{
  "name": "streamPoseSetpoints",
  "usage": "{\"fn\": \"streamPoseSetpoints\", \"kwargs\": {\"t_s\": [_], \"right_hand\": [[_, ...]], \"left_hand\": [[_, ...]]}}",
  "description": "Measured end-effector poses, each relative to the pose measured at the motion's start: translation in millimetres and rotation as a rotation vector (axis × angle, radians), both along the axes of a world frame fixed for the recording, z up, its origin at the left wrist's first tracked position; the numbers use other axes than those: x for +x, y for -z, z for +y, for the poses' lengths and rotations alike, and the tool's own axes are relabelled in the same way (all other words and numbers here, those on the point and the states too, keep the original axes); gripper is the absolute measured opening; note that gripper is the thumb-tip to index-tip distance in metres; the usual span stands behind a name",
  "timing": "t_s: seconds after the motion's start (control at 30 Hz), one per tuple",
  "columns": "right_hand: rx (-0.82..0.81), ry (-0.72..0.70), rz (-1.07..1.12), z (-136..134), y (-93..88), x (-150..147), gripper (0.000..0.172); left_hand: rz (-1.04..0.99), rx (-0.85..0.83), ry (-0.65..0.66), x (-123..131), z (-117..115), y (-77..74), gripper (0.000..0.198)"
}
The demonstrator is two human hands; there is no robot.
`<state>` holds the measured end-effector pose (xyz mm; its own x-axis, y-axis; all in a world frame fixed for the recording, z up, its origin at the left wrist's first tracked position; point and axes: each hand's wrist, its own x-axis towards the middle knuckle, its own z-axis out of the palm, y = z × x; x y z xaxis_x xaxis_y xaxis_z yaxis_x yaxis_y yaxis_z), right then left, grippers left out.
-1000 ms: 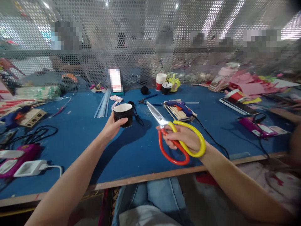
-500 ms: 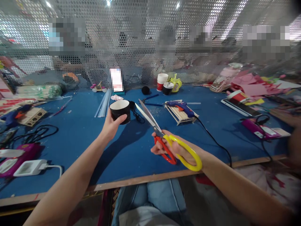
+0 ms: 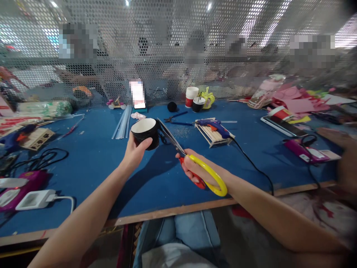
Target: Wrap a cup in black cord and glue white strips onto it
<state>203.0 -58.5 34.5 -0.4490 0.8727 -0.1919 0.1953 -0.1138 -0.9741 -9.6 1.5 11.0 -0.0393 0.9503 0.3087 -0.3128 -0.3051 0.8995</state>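
Observation:
My left hand (image 3: pixel 136 151) is wrapped round a black-covered paper cup (image 3: pixel 147 138) with a white inside, held up over the table and slightly tilted. In my right hand (image 3: pixel 192 167) is a pair of scissors (image 3: pixel 209 170) with one yellow and one red handle. The blades point up and left, close beside the cup's right side; whether they touch it I cannot tell. Behind the blades, a dark cord lies partly hidden on the table. A blue glue gun (image 3: pixel 213 127) rests on a small rack of wooden sticks (image 3: pixel 206 134) to the right.
Blue-handled pliers (image 3: pixel 178 118), a black ball (image 3: pixel 172 107), a black cup (image 3: pixel 198 105) and clear glue sticks (image 3: pixel 122 123) lie farther back. A phone (image 3: pixel 138 95) stands before the perforated metal screen (image 3: pixel 167 67). Purple power strips (image 3: pixel 305 152) sit at both sides. Another person's arm (image 3: pixel 346 160) is at right.
The scissors have moved left towards the cup, and their blades have come closer together. The cup has shifted slightly right and down in my left hand.

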Motion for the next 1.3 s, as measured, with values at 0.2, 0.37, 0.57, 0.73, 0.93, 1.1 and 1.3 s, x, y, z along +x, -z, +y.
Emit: {"fn": "streamPoseSetpoints", "kwargs": {"t_s": [0.2,0.37,0.57,0.73,0.93,1.1,1.3], "right_hand": [[0.079,0.029,-0.053,3.8,-1.1,-8.4,0.066],[0.161,0.032,-0.03,9.5,3.7,-10.7,0.066],[0.219,-0.004,-0.036,17.1,14.8,-4.9,0.071],[0.264,-0.01,-0.069,20.1,15.9,0.2,0.081],[0.217,-0.046,-0.089,18.1,9.6,4.1,0.082],[0.224,-0.046,-0.105,17.2,9.1,6.4,0.08],[0.283,-0.043,-0.152,18.4,10.8,8.7,0.08]], "left_hand": [[0.11,0.036,0.014,-0.7,-0.6,10.2,0.065],[0.173,0.074,0.039,-2.0,-2.1,18.1,0.069],[0.242,0.087,0.037,-3.3,-5.5,12.2,0.076],[0.282,0.125,0.052,-3.0,-7.9,6.1,0.078],[0.373,0.202,0.091,-5.7,-6.4,6.5,0.079],[0.425,0.25,0.12,-8.8,-3.1,11.2,0.079],[0.401,0.269,0.149,-8.7,-3.5,11.9,0.079]]}}
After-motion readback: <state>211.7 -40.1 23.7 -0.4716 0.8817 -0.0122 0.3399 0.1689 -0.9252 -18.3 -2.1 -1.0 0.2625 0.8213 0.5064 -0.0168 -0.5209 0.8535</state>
